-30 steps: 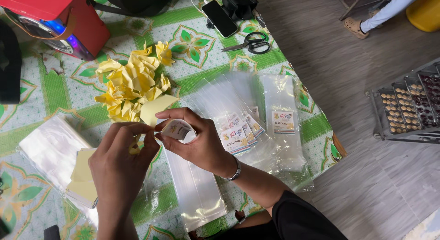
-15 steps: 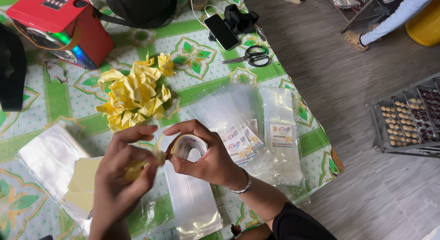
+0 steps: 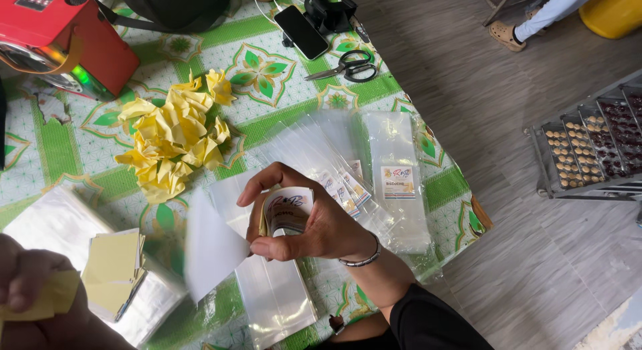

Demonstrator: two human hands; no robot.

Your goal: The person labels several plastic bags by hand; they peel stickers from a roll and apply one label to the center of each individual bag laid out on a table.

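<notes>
Grey plank floor on the right; green-and-white patterned cloth covers the surface. Right hand is curled around a small roll of printed stickers, thumb below, fingers over the top. A white sheet, blurred, sticks out to the left from the thumb and forefinger; whether it is a bag or backing paper cannot be told. Left hand, at the lower left edge and partly out of frame, is closed on a yellow slip. Just right of it lies a stack of yellow slips on clear bags. Below the right hand, one clear bag lies flat. Behind that hand, a fan of clear bags with labels, and one labelled bag lying apart at the right. Heap of crumpled yellow paper in the cloth's centre. Far end: red box, dark bag, phone, scissors. On the floor to the right, a wire rack of trays with small biscuits. Top right: another person's sandalled foot and a yellow tub.
</notes>
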